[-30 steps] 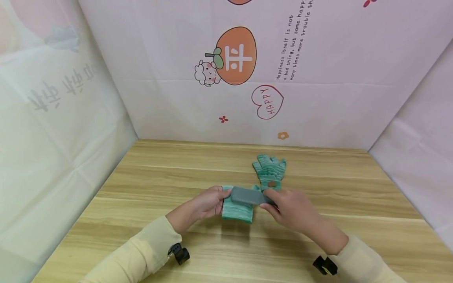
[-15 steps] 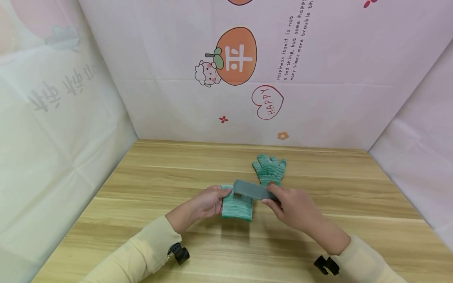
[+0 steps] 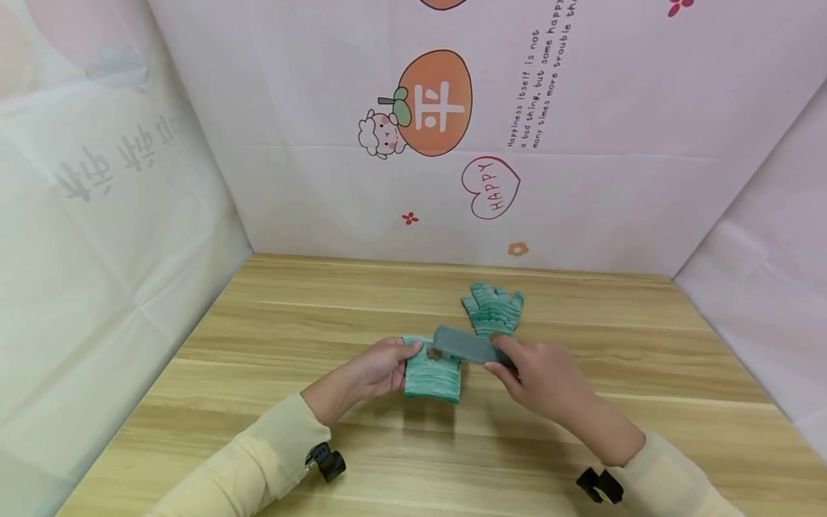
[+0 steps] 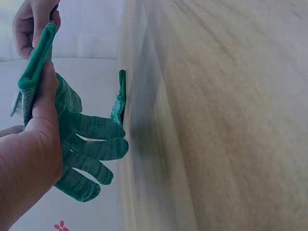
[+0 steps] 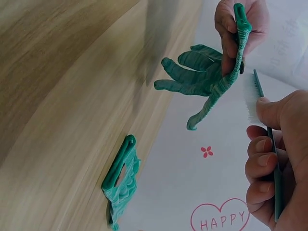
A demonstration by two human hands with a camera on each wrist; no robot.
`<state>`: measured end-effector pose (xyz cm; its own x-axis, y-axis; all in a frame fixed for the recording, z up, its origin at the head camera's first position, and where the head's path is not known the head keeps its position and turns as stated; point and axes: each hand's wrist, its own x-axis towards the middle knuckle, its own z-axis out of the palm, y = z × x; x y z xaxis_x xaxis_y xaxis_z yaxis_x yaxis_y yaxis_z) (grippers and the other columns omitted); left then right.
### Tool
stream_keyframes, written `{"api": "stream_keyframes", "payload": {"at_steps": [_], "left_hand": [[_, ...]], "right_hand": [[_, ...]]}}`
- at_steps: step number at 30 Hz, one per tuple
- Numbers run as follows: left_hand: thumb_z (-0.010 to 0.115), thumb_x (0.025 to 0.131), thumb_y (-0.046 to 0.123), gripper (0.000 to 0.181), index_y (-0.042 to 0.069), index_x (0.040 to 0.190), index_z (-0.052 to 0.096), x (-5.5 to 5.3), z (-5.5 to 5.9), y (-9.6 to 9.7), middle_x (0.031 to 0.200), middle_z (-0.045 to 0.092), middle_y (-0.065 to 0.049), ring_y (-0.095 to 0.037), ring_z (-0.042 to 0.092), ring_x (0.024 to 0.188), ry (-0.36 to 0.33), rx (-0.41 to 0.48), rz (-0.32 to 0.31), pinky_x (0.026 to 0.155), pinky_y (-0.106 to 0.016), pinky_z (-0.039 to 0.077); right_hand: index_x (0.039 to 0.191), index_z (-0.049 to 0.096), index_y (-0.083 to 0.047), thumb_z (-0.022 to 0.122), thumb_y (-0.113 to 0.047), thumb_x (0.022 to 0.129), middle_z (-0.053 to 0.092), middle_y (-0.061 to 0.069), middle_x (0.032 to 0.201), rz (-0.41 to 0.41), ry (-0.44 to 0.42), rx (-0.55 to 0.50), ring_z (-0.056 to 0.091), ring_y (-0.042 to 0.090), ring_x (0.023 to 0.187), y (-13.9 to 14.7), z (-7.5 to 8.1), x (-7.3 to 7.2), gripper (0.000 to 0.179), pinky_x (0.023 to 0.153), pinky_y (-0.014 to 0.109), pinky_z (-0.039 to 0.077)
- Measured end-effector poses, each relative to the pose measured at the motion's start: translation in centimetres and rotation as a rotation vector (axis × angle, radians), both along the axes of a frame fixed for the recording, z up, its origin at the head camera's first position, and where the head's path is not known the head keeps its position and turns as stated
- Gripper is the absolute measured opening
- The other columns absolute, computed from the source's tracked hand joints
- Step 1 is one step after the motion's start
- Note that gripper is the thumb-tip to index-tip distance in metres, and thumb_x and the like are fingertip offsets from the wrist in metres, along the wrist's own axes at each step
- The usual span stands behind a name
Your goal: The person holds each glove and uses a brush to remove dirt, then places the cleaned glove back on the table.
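Note:
My left hand [image 3: 377,370] grips a green striped knit glove [image 3: 431,380] by its cuff, thumb on top. The glove is above the table, cuff towards me; in the left wrist view its fingers [image 4: 98,149] hang spread below the hand. My right hand [image 3: 549,380] holds a flat grey-green brush [image 3: 468,345] by its handle, over the glove's cuff. White bristles [image 5: 252,98] face the glove, with a gap showing in the right wrist view. A brown patch [image 3: 434,352] peeks out beside the brush head. Behind lies a matching glove [image 3: 494,309], fingers pointing away.
The wood-grain table [image 3: 304,309] meets a printed white cloth [image 3: 310,194] at the back, and similar cloth hangs at both sides. Each sleeve has a black camera mount [image 3: 329,463] near the wrist.
The brush has moved away from the left thumb, up and slightly right, uncovering the brown patch on the held glove. The left hand and its glove have stayed nearly still.

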<state>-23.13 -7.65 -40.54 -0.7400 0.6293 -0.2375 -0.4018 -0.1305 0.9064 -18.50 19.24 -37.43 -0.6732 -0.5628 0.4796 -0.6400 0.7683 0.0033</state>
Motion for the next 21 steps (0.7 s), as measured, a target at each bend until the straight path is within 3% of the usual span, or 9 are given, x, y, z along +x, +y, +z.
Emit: {"api": "stream_keyframes", "payload": {"at_steps": [7, 14, 21], "left_hand": [[0.031, 0.109, 0.019, 0.034, -0.003, 0.107, 0.056, 0.0, -0.4, 0.0, 0.089, 0.069, -0.005, -0.013, 0.069, 0.081, -0.004, -0.006, -0.002, 0.074, -0.028, 0.056], [0.031, 0.109, 0.019, 0.034, -0.006, 0.115, 0.054, 0.0, -0.5, -0.3, 0.093, 0.069, -0.006, -0.015, 0.069, 0.084, -0.010, -0.024, 0.021, 0.077, -0.030, 0.056], [0.029, 0.109, 0.018, 0.036, -0.008, 0.119, 0.050, 0.2, -0.4, -0.3, 0.095, 0.068, -0.007, -0.016, 0.068, 0.086, -0.002, -0.028, 0.004, 0.078, -0.031, 0.056]], "right_hand": [[0.091, 0.059, -0.010, 0.075, -0.030, 0.086, 0.046, -0.010, 0.059, 0.078, 0.063, 0.006, 0.033, -0.001, 0.047, -0.4, -0.6, 0.0, 0.026, 0.038, 0.016, 0.021], [0.089, 0.060, -0.011, 0.075, -0.027, 0.087, 0.047, -0.012, 0.061, 0.098, -0.030, -0.008, 0.032, -0.002, 0.047, -0.7, -0.9, 0.2, 0.022, 0.039, 0.016, 0.024], [0.097, 0.064, -0.009, 0.074, -0.026, 0.088, 0.055, -0.008, 0.064, 0.077, -0.097, 0.018, 0.037, -0.001, 0.047, -1.3, -0.8, 0.4, 0.022, 0.039, 0.017, 0.028]]}}
